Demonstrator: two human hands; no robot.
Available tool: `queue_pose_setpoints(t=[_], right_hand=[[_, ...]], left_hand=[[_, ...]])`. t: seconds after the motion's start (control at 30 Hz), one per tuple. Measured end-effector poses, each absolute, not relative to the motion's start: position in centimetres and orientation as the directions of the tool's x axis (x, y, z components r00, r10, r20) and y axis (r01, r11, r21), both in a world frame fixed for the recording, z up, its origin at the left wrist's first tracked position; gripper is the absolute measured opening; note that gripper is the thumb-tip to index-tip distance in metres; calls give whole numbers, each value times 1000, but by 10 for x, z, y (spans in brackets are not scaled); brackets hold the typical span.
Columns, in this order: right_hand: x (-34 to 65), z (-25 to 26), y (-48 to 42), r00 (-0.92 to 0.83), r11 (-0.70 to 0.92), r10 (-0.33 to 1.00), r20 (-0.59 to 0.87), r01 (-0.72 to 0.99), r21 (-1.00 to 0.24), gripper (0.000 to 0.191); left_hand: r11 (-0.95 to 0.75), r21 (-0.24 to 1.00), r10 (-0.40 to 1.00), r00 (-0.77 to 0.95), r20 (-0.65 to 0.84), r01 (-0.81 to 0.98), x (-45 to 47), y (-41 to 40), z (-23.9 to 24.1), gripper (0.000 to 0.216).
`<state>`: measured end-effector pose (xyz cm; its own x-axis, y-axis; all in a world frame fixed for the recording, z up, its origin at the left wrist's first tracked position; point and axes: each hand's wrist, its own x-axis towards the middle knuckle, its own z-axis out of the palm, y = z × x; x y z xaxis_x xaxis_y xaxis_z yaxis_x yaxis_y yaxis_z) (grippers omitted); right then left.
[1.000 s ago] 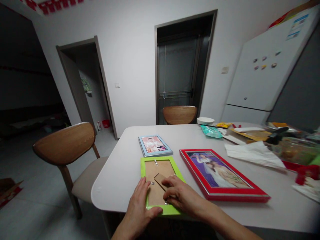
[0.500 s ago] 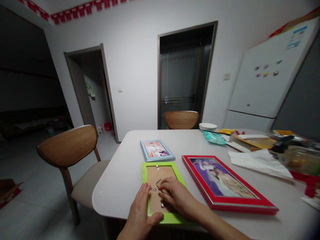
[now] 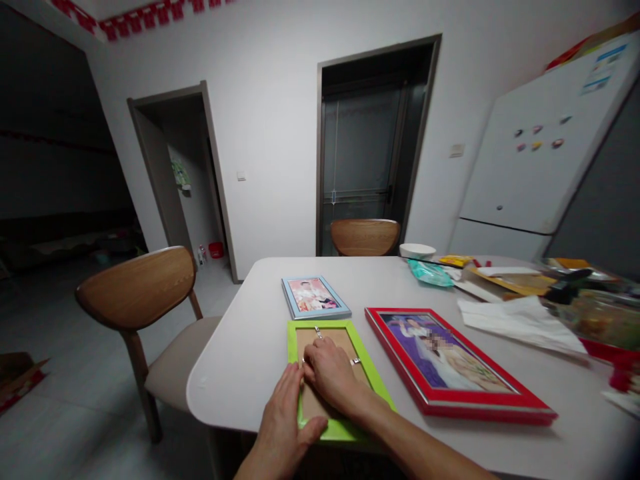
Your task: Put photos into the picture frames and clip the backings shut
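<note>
A green picture frame (image 3: 293,341) lies face down on the table, its brown backing board (image 3: 345,340) showing. My left hand (image 3: 286,417) holds the frame's left side, fingers straight along the edge and thumb on the near rail. Over the backing, my right hand (image 3: 330,373) is closed, its curled fingertips at the clip on the left side, which they mostly hide. One metal clip (image 3: 319,332) shows at the far edge and another clip (image 3: 355,361) at the right. The near clip is hidden under my right hand.
Beyond the green frame lies a light blue picture frame (image 3: 295,310); to the right is a larger red picture frame (image 3: 425,400). A white paper (image 3: 520,327), a teal packet (image 3: 430,273), a white bowl (image 3: 417,251) and clutter fill the right side. A wooden chair (image 3: 140,287) stands left.
My right hand has shifted up and slightly left over the backing board, uncovering the right clip and covering the near one. My left hand stays at the frame's left edge.
</note>
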<state>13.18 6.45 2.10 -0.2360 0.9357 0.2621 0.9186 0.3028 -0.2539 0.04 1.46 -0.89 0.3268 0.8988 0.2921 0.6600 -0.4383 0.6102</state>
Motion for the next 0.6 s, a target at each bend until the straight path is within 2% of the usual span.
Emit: queue_pose_setpoints(t=[0.23,0.37,0.6], right_hand=[[149,17,86,-163,238,949,270,931,-275,30],[158,10,104,-84,158,961,264,949,-273,29],[157,13,107,-90,163,963,252,945,-285,29]], left_hand=[[-447,609,894,338,293,655,-1,15,-8,65],[-441,623,897,336,286,646,-1,15,-8,65],[-452,633,892,318,321,629,-1,16,-10,64]])
